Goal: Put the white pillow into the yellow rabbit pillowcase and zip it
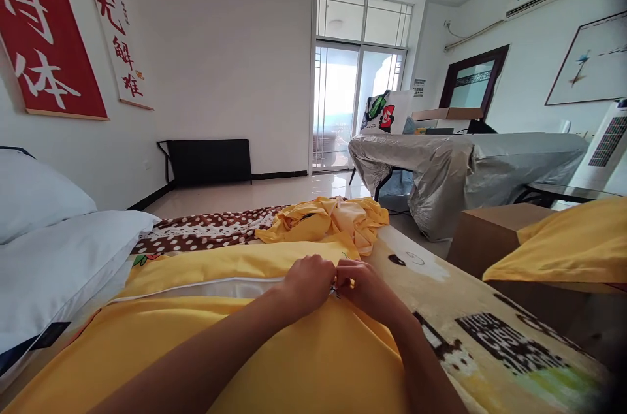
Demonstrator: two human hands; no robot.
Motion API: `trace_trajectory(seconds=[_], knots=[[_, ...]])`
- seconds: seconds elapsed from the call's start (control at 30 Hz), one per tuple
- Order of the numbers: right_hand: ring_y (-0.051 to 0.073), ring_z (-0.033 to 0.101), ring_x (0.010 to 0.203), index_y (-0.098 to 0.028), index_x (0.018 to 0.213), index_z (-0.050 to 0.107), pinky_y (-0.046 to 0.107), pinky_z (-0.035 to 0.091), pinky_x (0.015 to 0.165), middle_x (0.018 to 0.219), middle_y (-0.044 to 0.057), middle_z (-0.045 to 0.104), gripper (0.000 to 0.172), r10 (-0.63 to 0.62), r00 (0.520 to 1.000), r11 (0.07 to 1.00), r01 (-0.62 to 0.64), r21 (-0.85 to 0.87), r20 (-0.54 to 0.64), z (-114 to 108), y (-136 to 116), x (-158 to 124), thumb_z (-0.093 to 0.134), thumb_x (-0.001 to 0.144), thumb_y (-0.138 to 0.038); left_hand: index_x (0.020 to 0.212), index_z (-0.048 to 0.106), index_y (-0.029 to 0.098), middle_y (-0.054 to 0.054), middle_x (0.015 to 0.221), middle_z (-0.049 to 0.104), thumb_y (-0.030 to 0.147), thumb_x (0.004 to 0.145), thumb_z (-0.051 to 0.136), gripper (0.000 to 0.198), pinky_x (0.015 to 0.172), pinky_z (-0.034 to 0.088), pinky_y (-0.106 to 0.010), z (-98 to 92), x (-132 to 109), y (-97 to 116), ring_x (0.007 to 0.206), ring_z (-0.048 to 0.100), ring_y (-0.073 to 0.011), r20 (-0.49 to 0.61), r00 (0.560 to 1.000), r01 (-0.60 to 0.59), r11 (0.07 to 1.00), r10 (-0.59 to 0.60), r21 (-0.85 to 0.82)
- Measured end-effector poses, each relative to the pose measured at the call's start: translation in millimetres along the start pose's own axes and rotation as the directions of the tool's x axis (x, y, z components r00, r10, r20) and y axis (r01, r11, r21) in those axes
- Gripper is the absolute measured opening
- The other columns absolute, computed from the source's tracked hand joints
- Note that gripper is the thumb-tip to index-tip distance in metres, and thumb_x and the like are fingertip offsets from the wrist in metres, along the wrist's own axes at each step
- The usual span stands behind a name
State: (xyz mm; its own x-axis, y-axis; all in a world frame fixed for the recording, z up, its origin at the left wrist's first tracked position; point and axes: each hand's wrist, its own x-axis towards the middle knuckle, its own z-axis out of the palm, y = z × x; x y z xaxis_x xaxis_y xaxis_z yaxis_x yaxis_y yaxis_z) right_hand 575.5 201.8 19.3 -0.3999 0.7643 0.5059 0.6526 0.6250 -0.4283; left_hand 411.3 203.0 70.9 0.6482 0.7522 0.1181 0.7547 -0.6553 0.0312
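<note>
A yellow pillowcase (304, 349) lies across the bed before me, with a white pillow (230, 288) showing through its long slit. At the slit's right end my left hand (309, 280) is closed, its fingers gripping the yellow fabric edge. Close against it, my right hand (361, 285) is curled with thumb and fingertips pinched together. A small, dark-looking bit shows between the hands, too small to make out; it may be part of a zipper. The fingertips of the left hand are mostly hidden.
White pillows (73, 264) are at the left. Beyond lie crumpled yellow fabric (328, 218) and a brown polka-dot cloth (210, 229) on a patterned blanket (441, 296). To the right, another yellow pillowcase (573, 241) rests on a cardboard box (490, 238), near a silver-covered table (450, 166).
</note>
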Motion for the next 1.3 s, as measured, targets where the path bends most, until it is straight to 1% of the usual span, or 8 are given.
trace_trajectory(seconds=[0.17, 0.37, 0.67, 0.8, 0.9, 1.03, 1.17, 1.3], knots=[[0.010, 0.049, 0.060, -0.018, 0.057, 0.055, 0.021, 0.034, 0.058, 0.065, -0.002, 0.057, 0.021, 0.006, 1.000, 1.000, -0.005, -0.021, 0.014, 0, 0, 0, 0.051, 0.067, 0.001, 0.081, 0.070, 0.018, -0.012, 0.084, 0.071, 0.018, 0.082, 0.044, 0.026, 0.069, 0.052, -0.036, 16.0, 6, 2, 0.082, 0.068, -0.0271, -0.031, 0.997, 0.069, 0.997, -0.070, -0.019], [0.009, 0.049, 0.059, -0.017, 0.054, 0.052, 0.020, 0.033, 0.057, 0.064, -0.002, 0.057, 0.022, 0.017, 1.000, 0.999, -0.016, -0.049, 0.022, -2, -3, 0, 0.053, 0.068, 0.001, 0.087, 0.069, 0.013, -0.016, 0.088, 0.071, 0.020, 0.082, 0.047, 0.024, 0.071, 0.053, -0.040, 18.1, 3, 6, 0.086, 0.068, -0.0301, -0.038, 0.987, 0.153, 0.988, -0.154, -0.031], [0.010, 0.046, 0.060, -0.017, 0.054, 0.050, 0.021, 0.033, 0.058, 0.064, -0.002, 0.056, 0.022, 0.023, 0.999, 0.999, -0.022, -0.035, 0.023, 0, -1, -1, 0.050, 0.067, 0.001, 0.088, 0.070, 0.019, -0.011, 0.091, 0.072, 0.023, 0.084, 0.044, 0.027, 0.073, 0.052, -0.037, 24.9, 8, 2, 0.088, 0.068, -0.0269, -0.013, 0.984, 0.177, 0.979, -0.179, -0.098], [0.011, 0.050, 0.063, -0.018, 0.061, 0.057, 0.022, 0.036, 0.061, 0.068, -0.001, 0.060, 0.016, 0.089, 0.995, 0.996, -0.089, -0.003, 0.054, -5, -4, -1, 0.054, 0.071, -0.006, 0.091, 0.069, 0.020, -0.008, 0.091, 0.072, 0.025, 0.087, 0.041, 0.028, 0.074, 0.052, -0.036, 25.7, 5, 1, 0.088, 0.067, -0.0258, -0.027, 0.984, 0.173, 0.979, -0.177, -0.105], [0.013, 0.056, 0.065, -0.019, 0.070, 0.064, 0.024, 0.038, 0.063, 0.070, 0.000, 0.066, 0.011, 0.179, 0.977, 0.981, -0.186, 0.054, 0.118, -9, -7, 0, 0.057, 0.078, -0.019, 0.095, 0.066, 0.018, -0.010, 0.090, 0.072, 0.028, 0.089, 0.039, 0.030, 0.073, 0.053, -0.037, 25.5, 1, 2, 0.086, 0.068, -0.0269, -0.044, 0.985, 0.162, 0.983, -0.167, -0.089], [0.015, 0.056, 0.063, -0.018, 0.083, 0.065, 0.025, 0.036, 0.059, 0.069, 0.001, 0.066, 0.019, 0.306, 0.949, 0.952, -0.305, -0.024, 0.074, -8, -6, 0, 0.056, 0.083, -0.035, 0.103, 0.062, 0.014, -0.013, 0.089, 0.071, 0.019, 0.088, 0.037, 0.030, 0.073, 0.053, -0.041, 28.9, -2, 4, 0.085, 0.068, -0.0291, -0.069, 0.990, 0.119, 0.992, -0.121, -0.037], [0.015, 0.056, 0.064, -0.017, 0.078, 0.066, 0.025, 0.034, 0.058, 0.070, 0.003, 0.067, 0.017, 0.358, 0.928, 0.929, -0.343, -0.140, 0.106, -4, -6, 0, 0.059, 0.079, -0.033, 0.103, 0.060, 0.013, -0.013, 0.089, 0.071, 0.012, 0.085, 0.037, 0.029, 0.072, 0.054, -0.042, 33.5, -3, 3, 0.083, 0.069, -0.0299, -0.069, 0.996, 0.055, 0.998, -0.054, 0.015], [0.014, 0.055, 0.063, -0.017, 0.071, 0.066, 0.025, 0.033, 0.058, 0.067, 0.003, 0.066, 0.014, 0.358, 0.928, 0.929, -0.342, -0.140, 0.106, -6, -9, 0, 0.058, 0.077, -0.027, 0.102, 0.059, 0.012, -0.013, 0.090, 0.070, 0.009, 0.085, 0.036, 0.029, 0.070, 0.054, -0.041, 34.0, -4, 3, 0.083, 0.068, -0.0296, -0.070, 0.997, 0.026, 0.999, -0.023, 0.043]])
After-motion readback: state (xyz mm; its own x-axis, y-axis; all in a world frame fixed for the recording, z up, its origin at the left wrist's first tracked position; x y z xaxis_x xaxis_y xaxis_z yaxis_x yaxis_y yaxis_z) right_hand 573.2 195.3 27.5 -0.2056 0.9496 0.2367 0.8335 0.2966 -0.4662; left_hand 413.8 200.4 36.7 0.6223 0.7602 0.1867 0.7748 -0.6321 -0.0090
